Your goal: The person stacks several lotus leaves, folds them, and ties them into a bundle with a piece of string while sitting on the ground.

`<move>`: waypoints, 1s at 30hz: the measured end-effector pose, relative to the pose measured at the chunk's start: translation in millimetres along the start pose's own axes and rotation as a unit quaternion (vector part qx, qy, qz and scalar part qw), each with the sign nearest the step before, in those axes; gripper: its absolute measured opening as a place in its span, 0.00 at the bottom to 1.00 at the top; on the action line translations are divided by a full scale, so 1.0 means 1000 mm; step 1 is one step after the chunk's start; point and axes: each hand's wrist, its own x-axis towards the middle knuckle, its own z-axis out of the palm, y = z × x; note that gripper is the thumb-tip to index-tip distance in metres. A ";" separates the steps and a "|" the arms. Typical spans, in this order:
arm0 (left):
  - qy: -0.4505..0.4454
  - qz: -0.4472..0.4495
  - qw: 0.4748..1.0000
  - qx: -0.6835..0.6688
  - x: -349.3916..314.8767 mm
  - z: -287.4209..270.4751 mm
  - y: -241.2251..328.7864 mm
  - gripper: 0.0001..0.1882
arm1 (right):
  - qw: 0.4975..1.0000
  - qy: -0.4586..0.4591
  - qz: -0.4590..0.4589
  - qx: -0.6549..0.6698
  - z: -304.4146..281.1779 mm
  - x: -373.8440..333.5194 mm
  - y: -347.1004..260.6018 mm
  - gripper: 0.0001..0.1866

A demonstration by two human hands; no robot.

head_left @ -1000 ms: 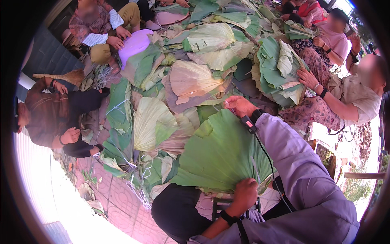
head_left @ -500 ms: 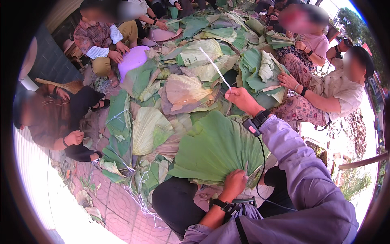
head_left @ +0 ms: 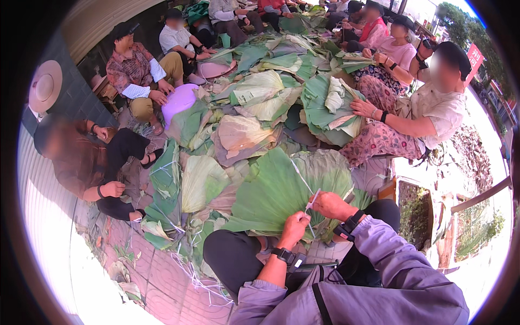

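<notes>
A stack of large green lotus leaves (head_left: 265, 189) lies fanned over my knees, its gathered end toward me. A thin white plastic strip (head_left: 301, 177) runs across the stack and down to my hands. My left hand (head_left: 294, 227) is closed at the gathered end, its fingertips pinching the strip. Just to its right, my right hand (head_left: 331, 206) is closed on another part of the strip, drawn up between finger and thumb. The part of the strip beneath the leaves is hidden.
A long heap of lotus leaves (head_left: 246, 132) stretches away ahead, with people seated along both sides. A purple basin (head_left: 179, 103) stands at the left of it. Loose white strips (head_left: 200, 279) lie on the paving (head_left: 162, 281). At right, a person rests a hand on another leaf bundle (head_left: 322, 105).
My right hand has come down from above the heap, bringing the strip across the leaf stack. My left hand has shifted slightly left and now pinches the strip too.
</notes>
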 end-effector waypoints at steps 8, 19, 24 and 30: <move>-0.007 -0.020 0.983 -0.181 -0.003 -0.011 0.005 0.06 | 0.997 -0.065 -0.028 0.029 0.003 -0.032 -0.028 0.15; -0.076 -0.045 0.968 -0.237 -0.007 -0.028 0.031 0.06 | 0.989 -0.138 -0.060 -0.006 0.005 -0.035 -0.036 0.17; -0.097 -0.031 0.976 -0.194 0.000 -0.033 0.047 0.05 | 0.984 -0.153 -0.090 0.022 0.003 -0.035 -0.042 0.18; -0.126 -0.040 0.978 -0.161 0.005 -0.037 0.051 0.04 | 0.980 -0.167 -0.101 0.036 0.011 -0.034 -0.043 0.18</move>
